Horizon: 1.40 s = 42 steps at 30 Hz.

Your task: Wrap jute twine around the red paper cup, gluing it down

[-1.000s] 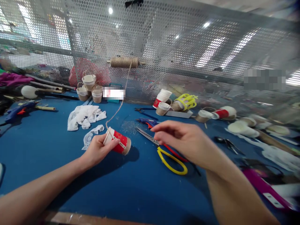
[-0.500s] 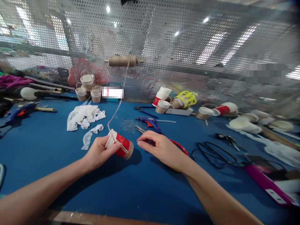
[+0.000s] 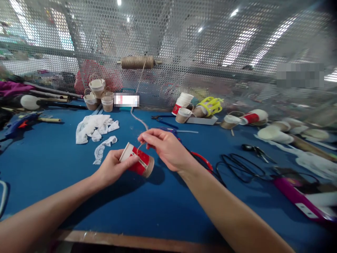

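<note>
The largest thing is a grey perforated screen (image 3: 171, 38), which stands across the far side. In front of it spreads the blue table (image 3: 110, 207). At its right side lies a purple power strip (image 3: 296, 196), with a coiled black cable (image 3: 238, 168) near it. Left of the middle, a pile of white lace (image 3: 92, 126) lies flat and crumpled.

Both bare hands are over the middle of the table. The right hand (image 3: 167, 147) is just beside the left hand (image 3: 112, 168), without touching it. Behind the right forearm appears a red handle (image 3: 202, 160), partly hidden.

The red and white paper cup (image 3: 146, 160) is in the left hand, above the table. It is tilted, its mouth toward the upper left and its brown base toward the lower right. The left thumb presses along its side, and the visible fingers are clamped around it; some fingertips are hidden. A wooden-coloured spool (image 3: 137, 63) is at the screen, and three small cups (image 3: 97, 87) with handles are stacked to the left.

The thinnest thing is the twine (image 3: 140, 120). It comes down from the spool to the right hand, whose thumb and forefinger are pinched together on it. A short piece passes from these fingers to the cup's side.
</note>
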### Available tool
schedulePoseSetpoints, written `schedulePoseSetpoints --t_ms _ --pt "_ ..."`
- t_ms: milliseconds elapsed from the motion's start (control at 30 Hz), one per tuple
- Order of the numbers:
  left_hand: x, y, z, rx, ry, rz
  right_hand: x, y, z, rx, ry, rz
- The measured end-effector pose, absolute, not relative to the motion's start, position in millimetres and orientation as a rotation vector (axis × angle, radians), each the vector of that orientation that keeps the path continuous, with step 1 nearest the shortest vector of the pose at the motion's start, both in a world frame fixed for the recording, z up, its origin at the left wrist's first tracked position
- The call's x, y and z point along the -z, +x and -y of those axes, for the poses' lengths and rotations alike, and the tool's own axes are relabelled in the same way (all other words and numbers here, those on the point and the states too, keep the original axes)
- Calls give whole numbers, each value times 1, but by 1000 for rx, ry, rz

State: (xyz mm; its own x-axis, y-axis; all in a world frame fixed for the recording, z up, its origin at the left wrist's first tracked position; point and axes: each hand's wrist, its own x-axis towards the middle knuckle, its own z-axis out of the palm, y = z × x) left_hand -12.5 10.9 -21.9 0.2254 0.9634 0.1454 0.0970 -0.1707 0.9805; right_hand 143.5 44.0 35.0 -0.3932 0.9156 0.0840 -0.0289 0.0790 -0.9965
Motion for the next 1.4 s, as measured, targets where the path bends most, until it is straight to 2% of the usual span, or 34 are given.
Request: schedulePoseSetpoints --t_ms 167,300,500,733,1000,1400 --pt "22 -12 -11 -1075 1276 -982 -41 164 -32 -1587 -871 1387" --pt "21 -11 -7 -1020 1270 -959 -43 175 -23 -1540 -832 1363" --pt "17 -10 -4 -1019 1257 -947 -31 177 -22 -1511 -912 1695" --pt "16 -11 -5 -1019 1246 -952 -35 178 -21 -1123 -1013 2059" --pt "20 -11 -8 -1029 1192 -983 -34 180 -11 -948 -1073 2036" --pt "13 -10 -3 -978 1184 -1019 -21 179 -18 -878 -1102 1996"
